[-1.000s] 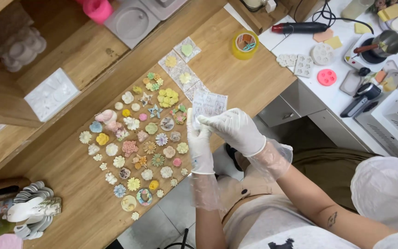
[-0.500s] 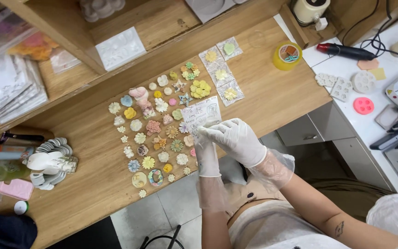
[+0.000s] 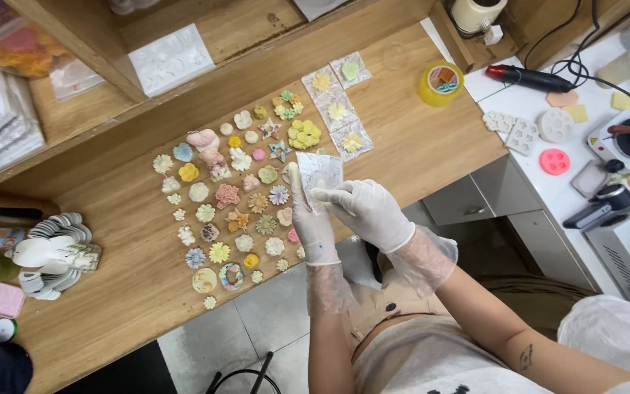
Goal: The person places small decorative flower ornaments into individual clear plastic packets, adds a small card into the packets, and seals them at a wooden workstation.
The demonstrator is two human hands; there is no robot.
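Small flower pieces (image 3: 238,208) lie in rows on the worktop (image 3: 417,146). Right of them, both hands (image 3: 344,211) hold a clear bag (image 3: 320,173). Behind it lie filled bags (image 3: 338,109); a tape roll (image 3: 440,82) stands farther right.

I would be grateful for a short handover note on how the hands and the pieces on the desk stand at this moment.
Left hand, gloved: holds a small clear bag from below.
Right hand, gloved: pinches the same bag at its lower edge, above the desk's front edge.
Loose flower-shaped pieces: spread over the wooden desk, left of the hands.
Done: several bagged pieces lie in a row further back.
Left: the many loose pieces are unbagged.
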